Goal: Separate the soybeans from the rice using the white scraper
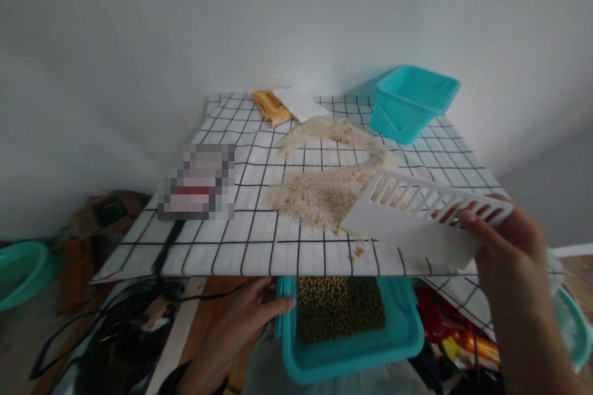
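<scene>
My right hand [514, 234] grips a flat white plastic scraper [407, 216] by its slotted edge, fingers showing through the slots. The scraper tilts over the checked tablecloth, its far left corner at the edge of a pale, grain-like heap [319, 194]. Yellowish bits are scattered in that heap, and a few lie near the table's front edge. Below that edge, my left hand [252, 311] is closed on the left rim of a teal plastic container [403, 333], thumb on top, other fingers mostly hidden. Inside it lie green and yellow beans [343, 311].
An upright teal bin [412, 102] stands at the table's back right. A yellow packet [271, 107] and a white sheet [301, 103] lie at the back. On the left is a blurred-out phone-like object [197, 182] with a black cable. A green basin [23, 271] sits on the floor.
</scene>
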Motion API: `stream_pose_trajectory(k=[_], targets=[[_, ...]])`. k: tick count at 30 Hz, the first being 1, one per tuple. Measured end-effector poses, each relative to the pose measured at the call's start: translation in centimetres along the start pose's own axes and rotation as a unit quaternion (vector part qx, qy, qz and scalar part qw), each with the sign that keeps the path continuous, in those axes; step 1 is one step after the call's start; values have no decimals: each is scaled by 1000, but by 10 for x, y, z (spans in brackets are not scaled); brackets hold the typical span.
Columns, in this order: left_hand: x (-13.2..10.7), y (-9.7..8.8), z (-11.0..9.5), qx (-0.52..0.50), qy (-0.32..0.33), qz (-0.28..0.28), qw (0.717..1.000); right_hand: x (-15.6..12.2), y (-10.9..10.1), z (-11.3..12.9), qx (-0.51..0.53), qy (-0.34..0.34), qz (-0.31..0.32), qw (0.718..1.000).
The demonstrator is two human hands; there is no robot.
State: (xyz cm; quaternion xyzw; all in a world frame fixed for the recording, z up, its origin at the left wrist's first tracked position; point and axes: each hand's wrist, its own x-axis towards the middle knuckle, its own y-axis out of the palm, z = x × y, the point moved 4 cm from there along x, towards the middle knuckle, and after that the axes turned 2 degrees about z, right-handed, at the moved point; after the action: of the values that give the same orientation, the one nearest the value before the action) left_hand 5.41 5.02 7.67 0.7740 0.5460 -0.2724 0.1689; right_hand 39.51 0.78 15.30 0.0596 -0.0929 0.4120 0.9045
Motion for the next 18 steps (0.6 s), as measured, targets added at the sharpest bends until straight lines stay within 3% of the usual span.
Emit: stream_pose_trajectory(k=[18], targets=[[2, -3, 6, 37, -20, -8, 999, -11, 5, 15, -54, 21, 23, 998]])
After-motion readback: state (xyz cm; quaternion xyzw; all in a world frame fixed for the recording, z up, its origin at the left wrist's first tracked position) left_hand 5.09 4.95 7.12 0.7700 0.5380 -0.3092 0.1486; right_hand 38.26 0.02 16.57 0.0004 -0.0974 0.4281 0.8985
